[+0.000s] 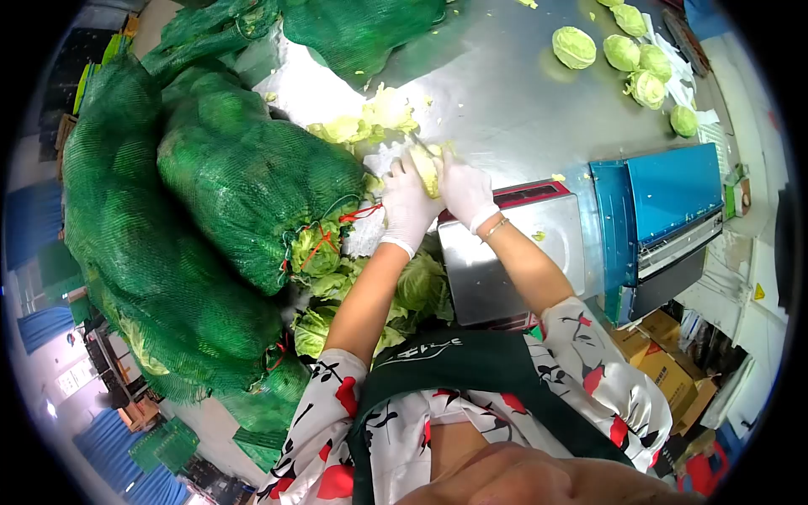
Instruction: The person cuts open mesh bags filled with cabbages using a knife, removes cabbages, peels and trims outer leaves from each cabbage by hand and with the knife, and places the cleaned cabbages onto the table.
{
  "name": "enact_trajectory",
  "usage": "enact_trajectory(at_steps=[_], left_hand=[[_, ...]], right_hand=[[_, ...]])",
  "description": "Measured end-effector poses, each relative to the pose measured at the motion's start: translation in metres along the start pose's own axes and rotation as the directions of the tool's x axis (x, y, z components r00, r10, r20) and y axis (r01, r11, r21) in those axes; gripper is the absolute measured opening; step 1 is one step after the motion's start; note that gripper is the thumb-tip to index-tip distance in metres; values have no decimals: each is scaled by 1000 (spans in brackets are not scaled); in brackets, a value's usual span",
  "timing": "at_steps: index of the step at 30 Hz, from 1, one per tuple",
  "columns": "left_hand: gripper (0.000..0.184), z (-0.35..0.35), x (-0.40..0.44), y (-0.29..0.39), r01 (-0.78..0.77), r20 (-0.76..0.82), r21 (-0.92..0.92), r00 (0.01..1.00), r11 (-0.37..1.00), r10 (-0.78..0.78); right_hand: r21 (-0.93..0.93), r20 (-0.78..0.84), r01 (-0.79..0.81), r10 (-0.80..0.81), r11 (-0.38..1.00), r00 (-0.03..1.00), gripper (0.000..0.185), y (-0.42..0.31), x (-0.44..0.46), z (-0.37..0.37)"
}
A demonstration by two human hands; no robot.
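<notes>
Two hands in thin white gloves [435,192] grip a pale yellow-green, leafy cabbage [426,171] above the shiny metal tabletop [497,109]. Bulging green mesh sacks [252,164] lie at nine o'clock; smooth round cabbages [623,52] at one.

Count at least six whole cabbages [574,47] at two o'clock; two gloved hands [409,204] and one held cabbage [426,172] near centre; one scale [526,252] at three; at least three mesh sacks [244,168], seven-to-twelve.

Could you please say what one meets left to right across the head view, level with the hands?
Two green mesh sacks, white-gloved left hand, pale green cabbage, white-gloved right hand, blue boxy case.
</notes>
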State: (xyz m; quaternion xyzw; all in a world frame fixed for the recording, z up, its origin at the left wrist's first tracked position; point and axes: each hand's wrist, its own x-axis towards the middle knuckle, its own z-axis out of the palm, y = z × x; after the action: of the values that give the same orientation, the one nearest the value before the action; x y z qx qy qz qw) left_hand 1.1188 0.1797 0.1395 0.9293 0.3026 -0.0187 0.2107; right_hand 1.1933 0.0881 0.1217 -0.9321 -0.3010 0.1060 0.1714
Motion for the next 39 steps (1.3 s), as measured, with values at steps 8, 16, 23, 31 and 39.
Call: enact_trajectory(at_steps=[8, 16, 23, 31, 39], left_hand=[[110, 9, -6, -35, -73, -65, -412, 997, 908, 50], [88, 1, -20, -94, 278, 280, -960, 958, 42, 56], [89, -21, 3, -65, 480, 441, -738, 875, -474, 201], [71, -7, 66, 32, 497, 480, -867, 824, 21, 302], [68, 45, 88, 106, 564, 632, -760, 758, 324, 164]], right_hand=[[477, 31, -186, 194, 859, 980, 47, 80, 34, 41], [860, 224, -406, 487, 309, 844, 46, 119, 55, -4], [651, 664, -569, -14, 503, 747, 60, 66, 35, 12], [270, 132, 183, -225, 945, 965, 38, 46, 18, 59], [99, 438, 205, -227, 974, 870, 52, 57, 20, 57]])
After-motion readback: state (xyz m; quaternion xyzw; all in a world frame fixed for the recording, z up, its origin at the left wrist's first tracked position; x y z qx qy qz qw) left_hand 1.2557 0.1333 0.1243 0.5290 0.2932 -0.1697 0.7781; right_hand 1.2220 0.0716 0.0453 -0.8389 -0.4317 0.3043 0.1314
